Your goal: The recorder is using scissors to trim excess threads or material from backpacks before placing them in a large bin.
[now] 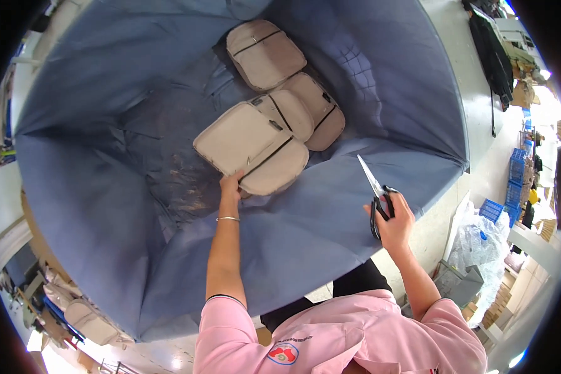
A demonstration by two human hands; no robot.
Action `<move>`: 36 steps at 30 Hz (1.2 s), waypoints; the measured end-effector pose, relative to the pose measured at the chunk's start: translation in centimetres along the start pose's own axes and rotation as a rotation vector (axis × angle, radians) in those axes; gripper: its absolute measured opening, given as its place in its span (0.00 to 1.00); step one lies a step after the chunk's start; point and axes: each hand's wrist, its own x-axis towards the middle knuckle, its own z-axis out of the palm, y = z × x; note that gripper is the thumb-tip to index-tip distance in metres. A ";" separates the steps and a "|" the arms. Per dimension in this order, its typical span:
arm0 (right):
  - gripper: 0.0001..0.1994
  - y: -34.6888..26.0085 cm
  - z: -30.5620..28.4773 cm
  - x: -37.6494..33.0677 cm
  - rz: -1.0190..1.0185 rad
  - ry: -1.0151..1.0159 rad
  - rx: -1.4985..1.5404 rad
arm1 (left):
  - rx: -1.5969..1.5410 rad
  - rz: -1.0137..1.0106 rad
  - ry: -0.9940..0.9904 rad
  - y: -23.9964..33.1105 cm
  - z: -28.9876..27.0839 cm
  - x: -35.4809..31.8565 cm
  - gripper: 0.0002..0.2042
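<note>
Deep inside the blue fabric bin, my left hand (231, 186) grips the near edge of a beige zippered bag panel (255, 148); part of its fingers is hidden at the panel's rim. That panel has rounded corners and a dark zipper across it. Other beige and brownish zippered panels lie just beyond: one (291, 114) partly under it, a browner one (323, 115) to the right, and another (267, 53) farthest away. Over the bin's near right side, my right hand (396, 221) holds black-handled scissors (372, 176), their blades pointing up and away.
The big blue bin (243, 230) has sagging fabric walls, and scraps of thread lie on its floor. To the right are blue crates (515, 174), clear plastic wrap (480, 243) and a grey container (452, 283). More beige bag pieces (93, 319) are at lower left.
</note>
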 end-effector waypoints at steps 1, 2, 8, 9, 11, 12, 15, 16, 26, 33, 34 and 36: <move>0.22 -0.2 0.0 0.0 0.014 -0.015 0.018 | -0.083 0.010 -0.035 3.2 -0.2 -2.2 0.21; 0.22 -0.4 0.0 0.0 0.001 -0.004 0.041 | -0.148 -0.012 -0.094 6.4 -0.8 -4.7 0.19; 0.18 -1.5 -0.6 -2.6 0.166 -0.043 0.373 | -0.178 0.246 -0.307 17.5 -6.8 -24.1 0.22; 0.18 -2.5 -1.0 -3.4 0.141 -0.050 0.395 | -0.173 0.301 -0.289 18.4 -8.6 -28.5 0.23; 0.13 -4.5 -1.5 -4.8 0.257 -0.238 0.601 | -0.178 0.378 -0.213 19.1 -13.1 -36.6 0.23; 0.13 -4.9 -0.9 -5.6 0.185 -0.231 0.698 | -0.191 0.426 -0.168 18.9 -15.2 -40.4 0.23; 0.12 -8.7 -1.9 -7.6 0.076 -0.371 0.756 | -0.248 0.567 -0.019 16.3 -21.2 -50.1 0.22; 0.12 -10.3 -2.5 -8.5 0.053 -0.397 0.759 | -0.265 0.579 0.010 14.7 -22.9 -52.5 0.22; 0.11 -23.1 1.2 -18.4 -0.429 -0.671 0.517 | -0.582 0.500 0.382 -5.6 -35.5 -52.3 0.15; 0.34 -25.9 5.1 -22.0 -0.765 -0.522 0.160 | -0.700 0.419 0.256 -8.5 -36.9 -50.4 0.15; 0.35 -26.1 5.3 -22.0 -0.800 -0.524 0.165 | -0.702 0.396 0.256 -8.9 -37.1 -50.4 0.15; 0.34 -27.0 5.5 -22.1 -0.823 -0.554 0.103 | -0.699 0.389 0.253 -9.4 -37.7 -50.1 0.15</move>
